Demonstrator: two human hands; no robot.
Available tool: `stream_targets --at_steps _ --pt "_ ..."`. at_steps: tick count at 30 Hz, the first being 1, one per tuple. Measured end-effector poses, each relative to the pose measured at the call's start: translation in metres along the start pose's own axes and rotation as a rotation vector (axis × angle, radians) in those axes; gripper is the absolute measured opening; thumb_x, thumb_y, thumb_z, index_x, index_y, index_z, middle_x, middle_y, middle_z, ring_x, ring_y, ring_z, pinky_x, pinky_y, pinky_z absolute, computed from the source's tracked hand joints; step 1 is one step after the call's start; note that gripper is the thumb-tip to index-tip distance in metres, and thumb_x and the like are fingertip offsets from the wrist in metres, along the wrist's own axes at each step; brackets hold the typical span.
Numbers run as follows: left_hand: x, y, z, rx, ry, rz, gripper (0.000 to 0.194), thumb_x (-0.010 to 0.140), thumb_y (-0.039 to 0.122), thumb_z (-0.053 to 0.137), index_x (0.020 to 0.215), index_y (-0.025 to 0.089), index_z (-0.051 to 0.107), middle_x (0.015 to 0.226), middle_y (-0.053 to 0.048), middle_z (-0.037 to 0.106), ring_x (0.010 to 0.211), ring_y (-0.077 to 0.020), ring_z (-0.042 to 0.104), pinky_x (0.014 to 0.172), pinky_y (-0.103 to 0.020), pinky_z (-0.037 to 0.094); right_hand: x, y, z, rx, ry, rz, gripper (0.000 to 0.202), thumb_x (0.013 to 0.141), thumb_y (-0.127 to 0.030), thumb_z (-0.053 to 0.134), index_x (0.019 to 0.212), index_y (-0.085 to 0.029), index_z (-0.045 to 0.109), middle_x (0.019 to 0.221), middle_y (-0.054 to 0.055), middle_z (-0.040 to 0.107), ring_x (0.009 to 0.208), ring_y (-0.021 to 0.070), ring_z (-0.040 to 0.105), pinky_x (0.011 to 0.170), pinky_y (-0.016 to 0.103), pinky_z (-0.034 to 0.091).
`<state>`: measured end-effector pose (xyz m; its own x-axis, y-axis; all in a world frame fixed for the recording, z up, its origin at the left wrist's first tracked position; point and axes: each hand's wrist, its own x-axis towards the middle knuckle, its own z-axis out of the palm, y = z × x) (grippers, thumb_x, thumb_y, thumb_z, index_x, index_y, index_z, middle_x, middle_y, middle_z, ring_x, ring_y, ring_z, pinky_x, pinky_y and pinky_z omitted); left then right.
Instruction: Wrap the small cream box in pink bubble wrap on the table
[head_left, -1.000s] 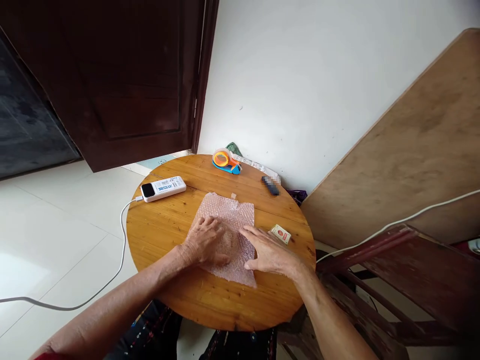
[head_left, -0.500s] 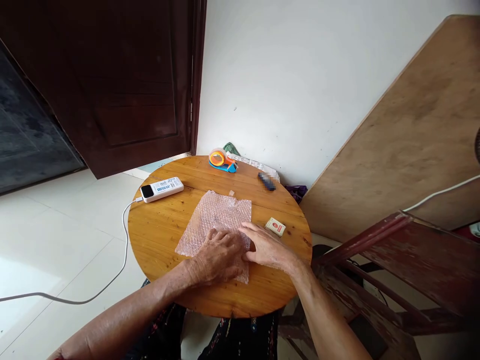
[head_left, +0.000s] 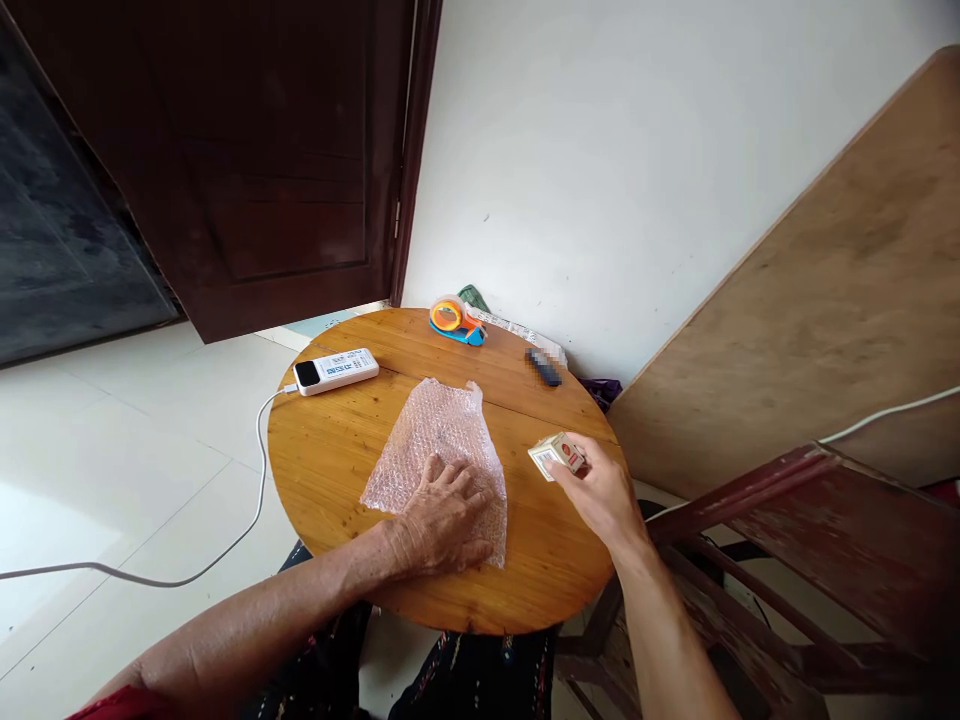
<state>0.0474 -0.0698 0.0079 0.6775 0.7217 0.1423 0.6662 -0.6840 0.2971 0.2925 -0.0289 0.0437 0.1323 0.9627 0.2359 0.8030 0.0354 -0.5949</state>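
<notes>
A pinkish sheet of bubble wrap (head_left: 431, 430) lies on the round wooden table (head_left: 330, 470). My left hand (head_left: 450, 510) presses flat on its near right part, fingers spread. To the right, my right hand (head_left: 604, 495) grips a small cream-coloured box (head_left: 559, 455) with a red emblem between thumb and fingers. The box is tilted, showing a printed side toward me. Part of it is hidden behind my fingers.
At the back of the table stands an orange and blue tape dispenser (head_left: 457, 320). A dark blurred item (head_left: 542, 367) lies right of it. A white device (head_left: 336, 371) with a cable (head_left: 259, 480) is at the left. A worn wooden chair (head_left: 810, 560) stands close on the right.
My right hand has left the bubble wrap, moved right and picked up the small box from the table. My left hand stays on the wrap, its fingers more spread.
</notes>
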Motion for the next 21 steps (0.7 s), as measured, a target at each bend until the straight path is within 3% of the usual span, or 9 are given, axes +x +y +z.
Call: stream_targets --at_steps 2,4,6,8,12,16,21 --pt "0.000 0.001 0.001 0.005 0.003 -0.005 0.061 0.085 0.056 0.055 0.134 0.021 0.049 0.144 -0.016 0.044 0.137 -0.0390 0.032 0.111 -0.071 0.020 -0.011 -0.032 0.000 0.282 -0.082 -0.086 0.044 0.078 -0.040 0.063 0.117 -0.020 0.060 0.108 0.009 0.072 0.094 0.0239 0.068 0.083 0.037 0.053" --pt "0.001 0.004 0.004 -0.006 0.013 -0.035 0.064 0.086 0.054 0.054 0.140 0.022 0.044 0.148 -0.015 0.040 0.139 -0.0405 0.029 0.112 -0.071 0.019 -0.020 -0.070 0.007 0.458 -0.256 -0.170 0.046 0.078 -0.039 0.065 0.120 -0.020 0.058 0.114 0.008 0.070 0.099 0.0225 0.067 0.087 0.035 0.052" --pt "0.002 0.006 0.007 -0.020 0.016 -0.069 0.065 0.087 0.050 0.052 0.144 0.024 0.039 0.151 -0.012 0.037 0.140 -0.0410 0.027 0.115 -0.067 0.020 -0.025 -0.102 0.023 0.517 -0.472 -0.251 0.044 0.081 -0.033 0.063 0.123 -0.022 0.055 0.114 0.006 0.070 0.101 0.0209 0.066 0.089 0.034 0.052" --pt "0.002 0.008 0.009 -0.026 0.008 -0.084 0.062 0.087 0.047 0.052 0.144 0.026 0.039 0.151 -0.008 0.038 0.142 -0.0403 0.026 0.116 -0.063 0.023 -0.022 -0.119 0.044 0.434 -0.569 -0.305 0.043 0.078 -0.027 0.063 0.121 -0.023 0.057 0.113 0.004 0.069 0.102 0.0208 0.065 0.093 0.035 0.049" --pt "0.000 0.008 0.008 -0.019 0.006 -0.064 0.065 0.089 0.053 0.049 0.145 0.023 0.039 0.154 -0.012 0.035 0.144 -0.0418 0.023 0.115 -0.066 0.022 -0.002 -0.107 0.076 0.346 -0.536 -0.161 0.039 0.077 -0.025 0.061 0.115 -0.021 0.059 0.107 0.005 0.070 0.100 0.0219 0.065 0.092 0.036 0.049" --pt "-0.001 0.007 0.006 -0.018 0.020 -0.029 0.068 0.090 0.057 0.049 0.145 0.019 0.040 0.154 -0.017 0.033 0.144 -0.0416 0.019 0.112 -0.073 0.014 0.011 -0.074 0.078 0.331 -0.414 -0.021 0.035 0.076 -0.028 0.058 0.111 -0.021 0.060 0.105 0.004 0.070 0.101 0.0227 0.064 0.093 0.037 0.048" --pt "-0.008 -0.005 -0.004 -0.061 0.101 -0.071 0.048 0.086 0.050 0.060 0.122 0.018 0.061 0.133 -0.014 0.056 0.127 -0.0347 0.044 0.113 -0.059 0.028 0.007 -0.059 0.075 0.408 -0.397 -0.058 0.041 0.075 -0.031 0.061 0.115 -0.022 0.061 0.109 0.003 0.069 0.104 0.0224 0.062 0.095 0.037 0.046"
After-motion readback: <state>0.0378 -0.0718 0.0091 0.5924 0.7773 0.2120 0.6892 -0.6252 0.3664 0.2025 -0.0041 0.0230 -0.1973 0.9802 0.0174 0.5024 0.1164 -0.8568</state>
